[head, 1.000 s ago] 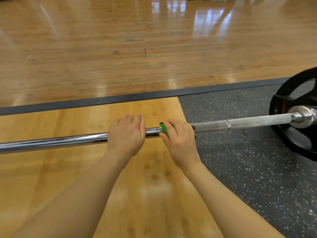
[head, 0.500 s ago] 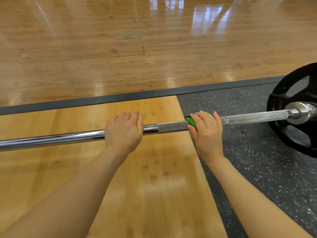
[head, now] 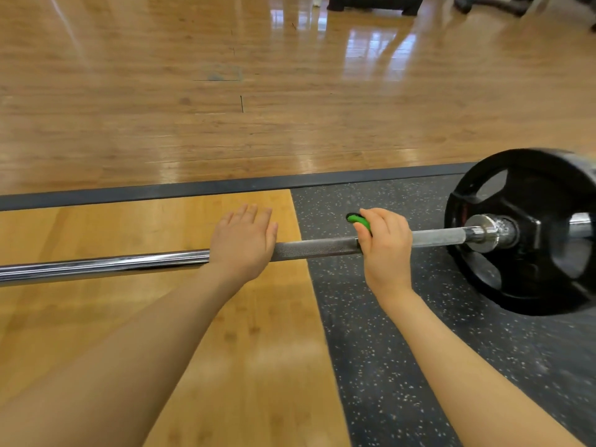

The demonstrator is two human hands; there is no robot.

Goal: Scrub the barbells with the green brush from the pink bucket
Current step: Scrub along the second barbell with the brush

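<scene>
My right hand (head: 385,250) with green plastic brush (head: 359,221) slid rightward along knurled steel barbell shaft (head: 317,247), from frame centre toward black iron weight plate (head: 529,230). My left hand's fingers (head: 250,212) uncurled, now lying flat over shaft.

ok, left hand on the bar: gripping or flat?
Flat. The left hand rests on the barbell with fingers straight, not curled round it.
</scene>
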